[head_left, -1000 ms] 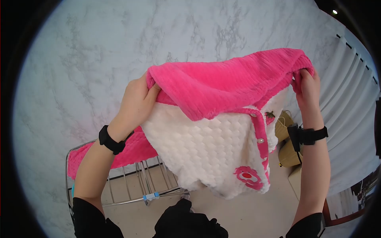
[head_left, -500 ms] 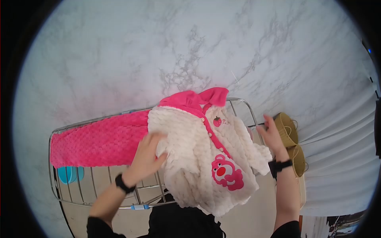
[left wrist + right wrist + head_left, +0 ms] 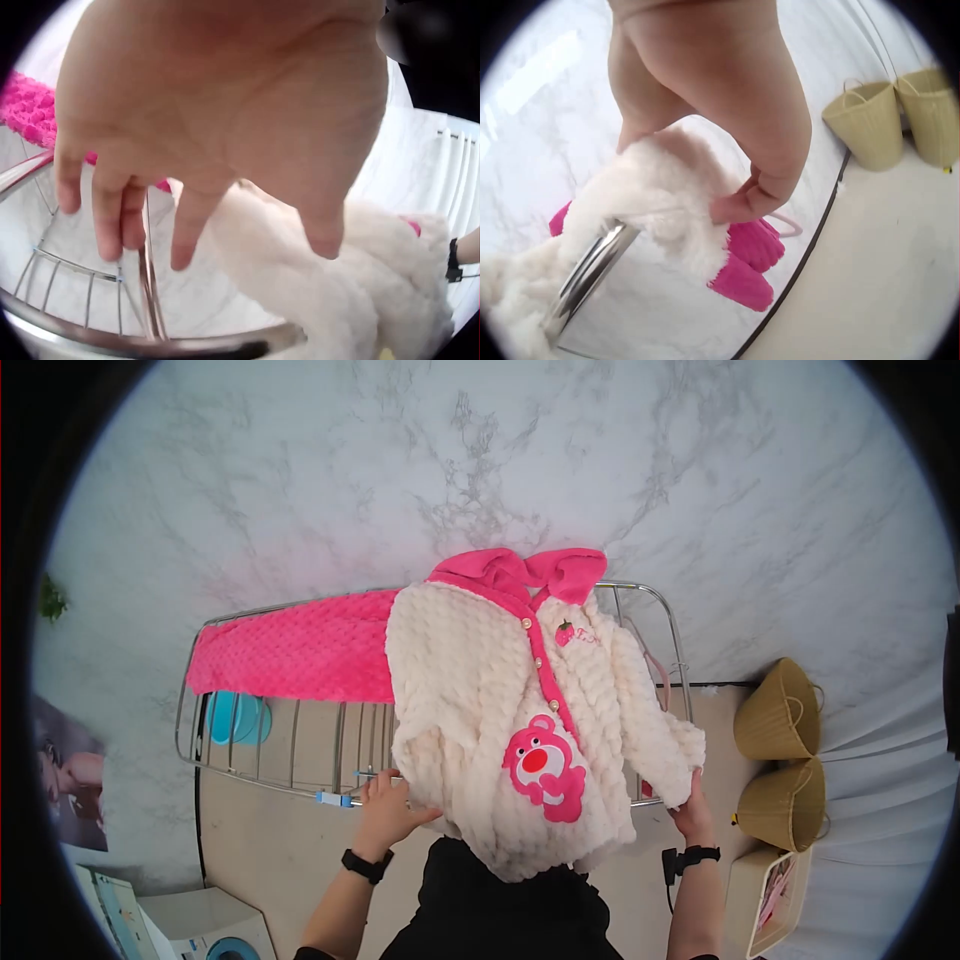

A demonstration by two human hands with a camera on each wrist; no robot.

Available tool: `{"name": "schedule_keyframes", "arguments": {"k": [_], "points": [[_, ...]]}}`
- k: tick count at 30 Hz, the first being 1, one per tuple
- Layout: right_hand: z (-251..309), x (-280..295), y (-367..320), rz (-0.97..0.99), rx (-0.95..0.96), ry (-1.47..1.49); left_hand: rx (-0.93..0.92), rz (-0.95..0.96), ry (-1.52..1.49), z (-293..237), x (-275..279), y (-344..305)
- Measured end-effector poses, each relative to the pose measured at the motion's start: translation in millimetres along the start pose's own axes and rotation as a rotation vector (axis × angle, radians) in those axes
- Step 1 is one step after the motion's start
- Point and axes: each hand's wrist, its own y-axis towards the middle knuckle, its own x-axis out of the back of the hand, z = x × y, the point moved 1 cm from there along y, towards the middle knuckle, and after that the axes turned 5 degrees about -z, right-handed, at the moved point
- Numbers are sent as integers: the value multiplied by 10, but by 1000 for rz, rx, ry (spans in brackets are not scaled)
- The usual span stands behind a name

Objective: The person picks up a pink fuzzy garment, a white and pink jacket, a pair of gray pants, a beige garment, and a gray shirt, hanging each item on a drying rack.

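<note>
A fluffy white pajama top point(image 3: 450, 670) with a pink collar point(image 3: 475, 570), a button band and a pink bear patch point(image 3: 548, 775) lies spread over a metal drying rack point(image 3: 260, 780). Its lower hem hangs past the front rail. My left hand point(image 3: 388, 815) is at the top's left edge near that rail; in the left wrist view its palm point(image 3: 217, 112) faces the camera with fingers spread. At the end of the right sleeve point(image 3: 655, 735), my right hand point(image 3: 695, 820) pinches the cuff. The right wrist view shows thumb and fingers around the white plush point(image 3: 645, 184).
A pink textured garment point(image 3: 300, 650) drapes along the rack's left part. Below stands a blue basin point(image 3: 245, 720). On the floor to the right are two woven baskets point(image 3: 765, 710) and a cream bin point(image 3: 740, 900). A washer point(image 3: 190, 920) stands at lower left; a marbled wall point(image 3: 350, 480) is behind.
Both hands held up the pink-collared top; it now lies on the rack with its front facing up. The left hand moved to the front rail, the right hand took hold of the sleeve end.
</note>
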Motion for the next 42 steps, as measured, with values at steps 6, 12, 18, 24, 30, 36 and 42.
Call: {"name": "schedule_keyframes", "arguments": {"k": [6,12,18,24,30,36,42], "points": [[-516,-9,284,-53,-518,549,486,-141,-663,-173,-307,-130],[-57,163,574,48,120,607,300,-653,-273,466,913,62],[1468,259,224,-619,993,324,262,-428,241,1505,1311,226],[2603,-1528,-298,-441,1175,317,208,-703,306,973,1863,1210],[1775,-2793,-613,445,1197,-682,-441,-681,37,-639,1519,1652],[1129,-1447,-301,268,713,-789,-426,-98,-409,-923,462,215],[421,-780,-379,362,252,-699,190,624,-741,-677,-642,-530]]}}
